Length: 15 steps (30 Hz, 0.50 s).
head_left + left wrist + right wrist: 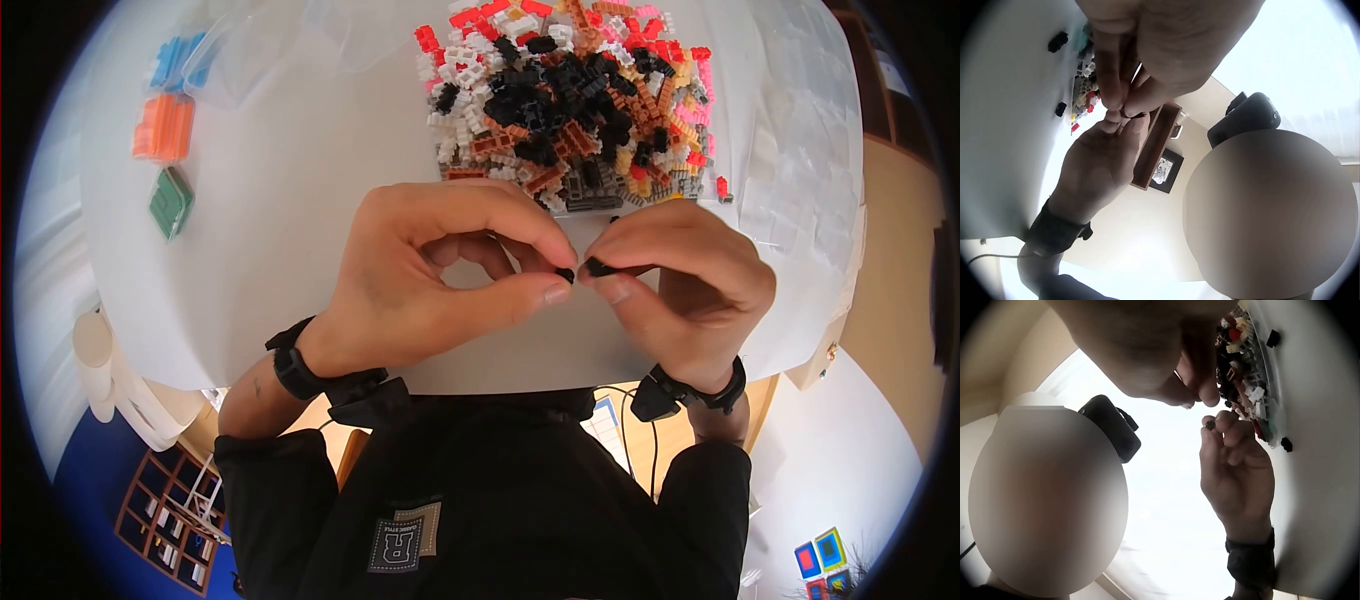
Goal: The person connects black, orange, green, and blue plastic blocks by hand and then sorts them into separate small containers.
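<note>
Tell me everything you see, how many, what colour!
Brick pile: one, mixed colours, beyond the hands
Held pieces: two, black, one per hand
Loose bricks: at least two, black, near pile
Blue bricks: uncountable, blue, table's left
Orange bricks: uncountable, orange, beside the blue
Green block: one, green, beside the orange
Plastic: several pieces, clear, table's both sides
Table: one, white, under the bricks
Shelves: several, brown, background
Pictures: several, multicoloured, background
Wrist devices: two, black, wrists
Sleeves: two, black, arms
Left hand, right hand: one each, bare, centre

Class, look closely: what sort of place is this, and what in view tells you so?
Probably an indoor hobby or play room, though it could be a classroom: a heap of small bricks lies on a white table, with a compartmented shelf and colourful pictures beyond.
</note>
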Tool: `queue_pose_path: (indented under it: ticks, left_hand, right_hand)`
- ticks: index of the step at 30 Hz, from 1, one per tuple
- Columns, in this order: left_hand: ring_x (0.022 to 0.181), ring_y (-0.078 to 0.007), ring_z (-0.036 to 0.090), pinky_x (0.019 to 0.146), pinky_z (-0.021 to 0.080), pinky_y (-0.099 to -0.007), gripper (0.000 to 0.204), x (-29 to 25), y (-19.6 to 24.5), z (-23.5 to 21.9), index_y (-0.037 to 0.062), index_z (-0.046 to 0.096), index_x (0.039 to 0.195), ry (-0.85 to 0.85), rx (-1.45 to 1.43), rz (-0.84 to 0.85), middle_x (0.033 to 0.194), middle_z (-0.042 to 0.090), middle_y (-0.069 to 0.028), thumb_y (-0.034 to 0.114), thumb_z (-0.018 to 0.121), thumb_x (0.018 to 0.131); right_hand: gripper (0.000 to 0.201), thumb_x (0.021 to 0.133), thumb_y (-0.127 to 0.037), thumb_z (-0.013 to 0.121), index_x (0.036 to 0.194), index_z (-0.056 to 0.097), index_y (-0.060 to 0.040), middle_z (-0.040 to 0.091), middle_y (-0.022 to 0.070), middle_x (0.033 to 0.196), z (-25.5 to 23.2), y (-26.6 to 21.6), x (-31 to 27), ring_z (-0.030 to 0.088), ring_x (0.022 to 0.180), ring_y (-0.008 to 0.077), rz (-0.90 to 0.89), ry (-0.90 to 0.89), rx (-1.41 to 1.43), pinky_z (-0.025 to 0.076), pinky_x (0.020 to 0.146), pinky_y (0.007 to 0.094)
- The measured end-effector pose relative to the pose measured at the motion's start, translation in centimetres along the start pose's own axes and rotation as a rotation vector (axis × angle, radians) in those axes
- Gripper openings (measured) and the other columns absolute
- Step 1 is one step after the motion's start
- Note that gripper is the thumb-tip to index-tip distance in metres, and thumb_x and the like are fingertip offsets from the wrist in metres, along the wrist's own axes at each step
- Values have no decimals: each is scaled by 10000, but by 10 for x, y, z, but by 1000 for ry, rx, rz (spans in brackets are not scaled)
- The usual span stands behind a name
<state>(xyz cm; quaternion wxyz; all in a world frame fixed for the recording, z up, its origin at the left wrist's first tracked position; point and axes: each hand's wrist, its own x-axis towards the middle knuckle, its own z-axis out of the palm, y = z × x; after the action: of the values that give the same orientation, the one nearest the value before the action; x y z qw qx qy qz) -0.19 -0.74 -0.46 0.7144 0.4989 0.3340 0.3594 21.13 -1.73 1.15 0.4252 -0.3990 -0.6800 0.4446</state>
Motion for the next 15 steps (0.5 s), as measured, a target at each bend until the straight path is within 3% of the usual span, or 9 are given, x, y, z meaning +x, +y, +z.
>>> queue_pose_path:
  ticks: [2,3,5,6,7,9,13,15]
  left_hand:
    - [753,-174,620,597,519,-234,206,1,1,-1,-75,636,947,-20,45,49,934,622,-168,-90,679,746]
    - [729,-163,607,567,508,-227,191,2,5,-2,-73,631,951,48,55,84,918,614,-166,-72,659,762]
    - [705,-153,593,537,497,-221,178,3,10,-3,-71,626,955,111,66,118,902,605,-163,-54,639,779]
    - [684,-143,579,509,483,-218,163,4,11,-4,-68,621,961,186,84,157,888,596,-158,-34,617,801]
    - [663,-133,564,480,469,-214,153,5,11,-5,-66,616,966,261,102,196,875,587,-154,-14,595,823]
    - [644,-121,558,454,455,-217,145,6,8,-4,-64,614,968,271,139,233,870,584,-146,3,571,846]
    - [628,-111,552,460,453,-214,115,5,5,-5,-59,612,946,296,101,217,869,584,-141,-4,571,853]
    - [626,-109,552,463,452,-211,106,3,2,-9,-58,611,940,294,102,207,868,586,-140,-10,575,853]
  right_hand:
    - [301,715,134,652,1007,652,60,650,194,1046,-5,4,-9,657,921,259,79,73,91,529,782,310]
    - [301,715,134,652,1007,652,60,650,194,1046,-5,5,-6,657,921,259,79,74,92,529,782,310]
    - [387,762,132,606,1144,597,66,566,222,1223,-5,5,5,590,1109,302,-22,222,-231,502,894,337]
    - [440,779,149,572,1210,563,60,516,235,1292,-6,5,4,509,1223,335,10,226,-220,475,951,358]
    - [440,779,149,572,1210,563,60,516,235,1292,-9,7,4,509,1223,335,11,228,-220,475,951,358]
    - [377,793,150,560,1160,589,69,542,229,1256,-13,12,4,536,1189,312,-97,249,-261,477,941,350]
    - [284,820,134,557,1088,624,65,578,203,1176,-11,9,0,593,1081,270,-112,258,-325,494,901,336]
    - [262,745,161,625,963,688,30,639,150,995,-5,6,1,626,879,199,18,398,-235,505,757,268]
